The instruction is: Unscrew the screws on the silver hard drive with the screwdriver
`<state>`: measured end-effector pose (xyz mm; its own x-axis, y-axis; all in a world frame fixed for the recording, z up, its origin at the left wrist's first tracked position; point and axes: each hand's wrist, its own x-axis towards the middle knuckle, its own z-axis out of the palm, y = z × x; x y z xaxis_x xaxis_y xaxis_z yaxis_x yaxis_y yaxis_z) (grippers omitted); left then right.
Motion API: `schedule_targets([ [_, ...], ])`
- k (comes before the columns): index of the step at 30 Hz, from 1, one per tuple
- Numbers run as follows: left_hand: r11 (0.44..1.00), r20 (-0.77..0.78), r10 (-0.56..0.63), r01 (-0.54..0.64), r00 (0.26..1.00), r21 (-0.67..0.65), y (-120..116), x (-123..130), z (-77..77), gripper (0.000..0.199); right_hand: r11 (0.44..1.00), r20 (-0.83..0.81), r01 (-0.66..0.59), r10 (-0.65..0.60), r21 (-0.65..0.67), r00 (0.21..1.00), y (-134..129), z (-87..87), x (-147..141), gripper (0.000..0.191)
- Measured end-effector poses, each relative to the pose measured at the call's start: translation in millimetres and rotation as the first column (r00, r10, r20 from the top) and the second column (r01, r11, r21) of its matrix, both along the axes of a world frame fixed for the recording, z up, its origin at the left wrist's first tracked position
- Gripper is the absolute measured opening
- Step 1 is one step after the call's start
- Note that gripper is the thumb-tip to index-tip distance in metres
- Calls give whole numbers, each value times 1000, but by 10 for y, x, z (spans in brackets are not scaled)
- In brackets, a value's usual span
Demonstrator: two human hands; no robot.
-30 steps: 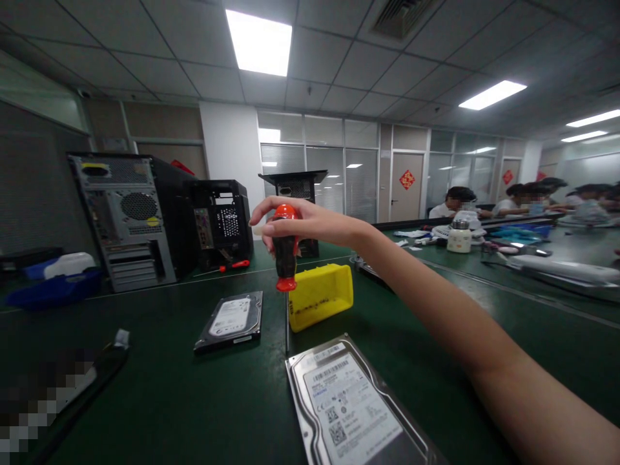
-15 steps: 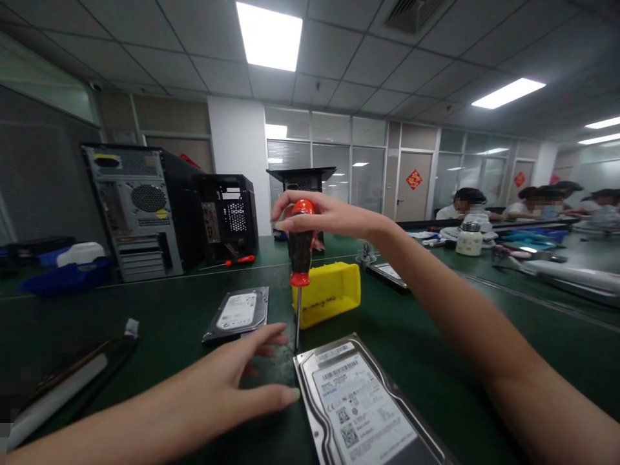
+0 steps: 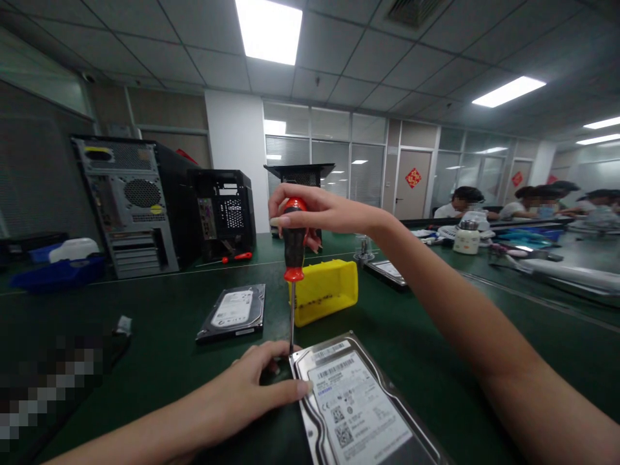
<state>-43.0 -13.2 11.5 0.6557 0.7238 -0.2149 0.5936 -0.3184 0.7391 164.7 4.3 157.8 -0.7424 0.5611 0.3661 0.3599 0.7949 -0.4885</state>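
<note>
My right hand (image 3: 310, 213) is closed around the red-and-black handle of a screwdriver (image 3: 294, 248), which stands nearly upright. Its shaft runs down to the far left corner of a silver hard drive (image 3: 358, 407) lying label up on the green table. At that drive's left edge is my left hand (image 3: 256, 381), its thumb on the top and its fingertips by the corner near the screwdriver tip. Behind the drive, a yellow bin (image 3: 334, 294) rests on its side with several small dark bits inside, probably screws. Left of the bin lies a second hard drive (image 3: 233, 311).
Two black computer cases (image 3: 135, 206) stand at the back left, with a red-handled screwdriver (image 3: 237, 257) before them. A blue tray (image 3: 58, 274) sits far left. Beyond my right forearm are another hard drive (image 3: 387, 271) and a white jar (image 3: 466, 239). Several people sit at the right.
My left hand has moved right onto the drive's edge, its thumb now on the top. The screwdriver stays at the drive's corner. The view has shifted slightly.
</note>
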Motion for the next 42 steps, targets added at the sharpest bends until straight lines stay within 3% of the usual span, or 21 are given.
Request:
schedule_targets([
  [9, 998, 31, 65, -65, 997, 11, -28, 1, -52, 75, 990, 22, -75, 78, -116, 997, 22, 16, 25, 43],
  [15, 995, 58, 62, -66, 996, 68, -96, -6, -42, 67, 991, -28, -15, 11, -136, 1000, 38, -48, -23, 42],
  [23, 993, 17, 71, -72, 997, 91, -113, 48, -46, 68, 998, -122, 31, -37, -53, 992, 81, -112, -125, 46],
  [32, 993, 12, 61, -62, 998, 97, -95, 69, -60, 63, 987, -104, 14, -32, -161, 994, -5, -63, -116, 27],
  [42, 995, -26, 39, -36, 999, 94, -88, 37, -50, 65, 983, -103, 17, -37, -182, 994, 6, -83, -88, 29],
])
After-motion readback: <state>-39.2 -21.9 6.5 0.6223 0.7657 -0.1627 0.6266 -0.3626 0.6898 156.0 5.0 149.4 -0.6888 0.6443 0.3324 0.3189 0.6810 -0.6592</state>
